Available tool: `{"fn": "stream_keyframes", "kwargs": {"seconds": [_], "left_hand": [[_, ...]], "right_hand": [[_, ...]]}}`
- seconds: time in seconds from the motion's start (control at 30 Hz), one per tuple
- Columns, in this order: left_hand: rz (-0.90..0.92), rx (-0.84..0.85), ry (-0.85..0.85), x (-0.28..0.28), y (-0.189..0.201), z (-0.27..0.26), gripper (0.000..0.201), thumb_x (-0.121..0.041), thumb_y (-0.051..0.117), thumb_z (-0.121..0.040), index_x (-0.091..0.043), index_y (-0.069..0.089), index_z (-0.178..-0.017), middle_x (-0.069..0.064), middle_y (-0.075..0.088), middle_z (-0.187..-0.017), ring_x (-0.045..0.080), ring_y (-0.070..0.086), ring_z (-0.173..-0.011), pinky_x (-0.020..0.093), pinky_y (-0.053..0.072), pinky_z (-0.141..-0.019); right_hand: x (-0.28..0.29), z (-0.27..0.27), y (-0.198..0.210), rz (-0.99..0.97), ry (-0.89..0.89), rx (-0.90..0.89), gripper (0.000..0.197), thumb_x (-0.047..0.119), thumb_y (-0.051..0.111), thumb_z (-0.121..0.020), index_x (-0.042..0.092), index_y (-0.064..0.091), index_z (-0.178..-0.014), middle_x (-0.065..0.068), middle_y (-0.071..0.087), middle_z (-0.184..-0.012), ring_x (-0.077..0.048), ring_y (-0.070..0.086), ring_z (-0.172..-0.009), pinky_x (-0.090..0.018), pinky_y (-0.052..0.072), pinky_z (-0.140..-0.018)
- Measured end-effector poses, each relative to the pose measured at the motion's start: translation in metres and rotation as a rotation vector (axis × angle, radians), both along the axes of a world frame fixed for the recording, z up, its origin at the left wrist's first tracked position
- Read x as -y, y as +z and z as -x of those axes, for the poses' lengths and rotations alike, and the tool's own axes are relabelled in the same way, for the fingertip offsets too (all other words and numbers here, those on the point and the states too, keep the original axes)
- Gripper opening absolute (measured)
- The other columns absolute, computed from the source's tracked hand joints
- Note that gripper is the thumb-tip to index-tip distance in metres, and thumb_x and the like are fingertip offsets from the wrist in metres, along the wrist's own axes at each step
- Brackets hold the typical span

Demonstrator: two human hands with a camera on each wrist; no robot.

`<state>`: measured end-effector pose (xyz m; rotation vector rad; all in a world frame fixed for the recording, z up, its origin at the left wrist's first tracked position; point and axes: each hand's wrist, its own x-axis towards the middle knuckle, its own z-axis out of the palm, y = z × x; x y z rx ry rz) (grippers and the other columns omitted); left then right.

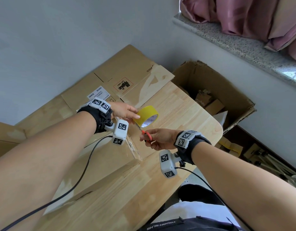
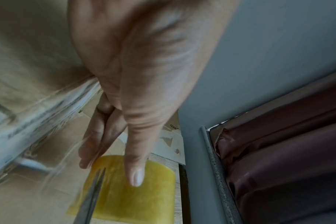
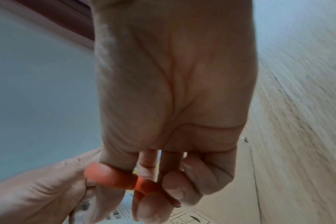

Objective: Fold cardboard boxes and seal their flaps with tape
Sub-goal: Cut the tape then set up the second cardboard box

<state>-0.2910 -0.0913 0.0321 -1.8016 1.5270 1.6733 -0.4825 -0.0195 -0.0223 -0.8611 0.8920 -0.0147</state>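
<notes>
My left hand [image 1: 127,111] holds a yellow tape roll [image 1: 146,117] above the wooden table, thumb on its outer face and fingers behind it. In the left wrist view the roll [image 2: 152,192] sits under my thumb, with a clear tape strip [image 2: 65,159] stretched from it to the left. My right hand [image 1: 156,138] grips scissors by their orange handles [image 1: 147,135]; thumb and fingers pass through the loops [image 3: 113,175]. The scissor blades [image 2: 92,195] point up at the strip beside the roll, nearly together. A folded cardboard box [image 1: 100,164] lies below both hands.
Flattened cardboard boxes [image 1: 127,70] lean against the wall at the back. An open carton [image 1: 215,90] with cardboard scraps stands right of the table [image 1: 185,104]. A stone window sill [image 1: 235,40] with pink curtain is at upper right. Wrist camera cables hang under both forearms.
</notes>
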Motion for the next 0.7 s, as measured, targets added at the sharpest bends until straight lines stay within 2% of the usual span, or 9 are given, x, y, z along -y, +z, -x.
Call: {"fn": "stream_keyframes", "kwargs": {"seconds": [0.07,0.13,0.27,0.33,0.4,0.47,0.57,0.7], "left_hand": [[0.004,-0.005,0.007,-0.0005,0.0005,0.0009,0.038,-0.024,0.059,-0.092,-0.015,0.055,-0.129,0.004,0.066,-0.117,0.008,0.064,-0.085,0.019,0.048,-0.082],[-0.009,-0.010,0.013,-0.0002,0.0010,0.0007,0.039,-0.023,0.058,-0.093,-0.014,0.055,-0.130,0.006,0.066,-0.119,0.006,0.065,-0.083,0.019,0.048,-0.080],[-0.035,-0.003,0.018,0.0011,0.0037,0.0019,0.035,-0.021,0.058,-0.093,-0.016,0.055,-0.127,0.003,0.066,-0.115,-0.004,0.065,-0.069,0.016,0.048,-0.072],[-0.030,-0.010,0.017,0.0013,0.0029,0.0022,0.039,-0.022,0.058,-0.093,-0.014,0.054,-0.131,0.001,0.067,-0.113,-0.001,0.066,-0.074,0.017,0.049,-0.078],[-0.029,-0.013,0.004,0.0016,0.0006,0.0012,0.043,-0.024,0.059,-0.092,-0.013,0.052,-0.133,0.002,0.066,-0.117,0.006,0.065,-0.086,0.024,0.047,-0.092],[-0.029,-0.003,-0.007,0.0021,0.0004,0.0000,0.047,-0.026,0.060,-0.091,-0.013,0.050,-0.135,0.003,0.065,-0.121,0.010,0.063,-0.093,0.030,0.044,-0.100],[-0.033,-0.007,0.002,0.0030,0.0003,-0.0020,0.047,-0.027,0.062,-0.089,-0.015,0.052,-0.134,0.005,0.065,-0.121,0.013,0.062,-0.098,0.033,0.042,-0.102],[-0.022,0.012,-0.005,0.0024,-0.0014,-0.0023,0.044,-0.028,0.063,-0.089,-0.017,0.055,-0.131,0.005,0.066,-0.119,0.015,0.061,-0.106,0.031,0.044,-0.099]], "right_hand": [[-0.0005,-0.0002,-0.0013,-0.005,-0.001,0.004,0.012,0.029,0.056,-0.093,0.019,0.057,-0.087,0.001,0.046,-0.067,-0.009,0.036,-0.054,-0.015,0.029,-0.049],[-0.0008,-0.0008,-0.0011,-0.008,-0.001,0.006,0.013,0.029,0.056,-0.094,0.019,0.057,-0.086,0.001,0.046,-0.066,-0.009,0.036,-0.055,-0.016,0.028,-0.049],[-0.0002,-0.0007,-0.0015,0.001,0.002,0.006,0.013,0.030,0.056,-0.094,0.019,0.057,-0.086,0.001,0.047,-0.066,-0.009,0.037,-0.054,-0.015,0.029,-0.049],[0.0002,-0.0001,-0.0030,0.006,0.003,0.002,0.013,0.029,0.056,-0.094,0.019,0.058,-0.086,0.002,0.047,-0.066,-0.008,0.036,-0.054,-0.014,0.030,-0.047],[0.0003,0.0000,-0.0044,0.011,0.003,0.001,0.013,0.029,0.056,-0.094,0.019,0.058,-0.086,0.002,0.047,-0.065,-0.008,0.036,-0.053,-0.013,0.030,-0.046],[0.0005,-0.0005,-0.0049,0.016,0.002,0.005,0.013,0.029,0.056,-0.094,0.020,0.058,-0.085,0.003,0.046,-0.064,-0.008,0.036,-0.052,-0.013,0.030,-0.046],[0.0012,-0.0024,-0.0044,0.024,0.003,0.016,0.014,0.030,0.055,-0.094,0.019,0.057,-0.085,0.002,0.047,-0.063,-0.008,0.036,-0.052,-0.015,0.029,-0.048],[0.0024,-0.0051,-0.0022,0.032,0.005,0.004,0.016,0.032,0.054,-0.095,0.019,0.057,-0.084,0.001,0.047,-0.065,-0.009,0.036,-0.053,-0.016,0.029,-0.048]]}}
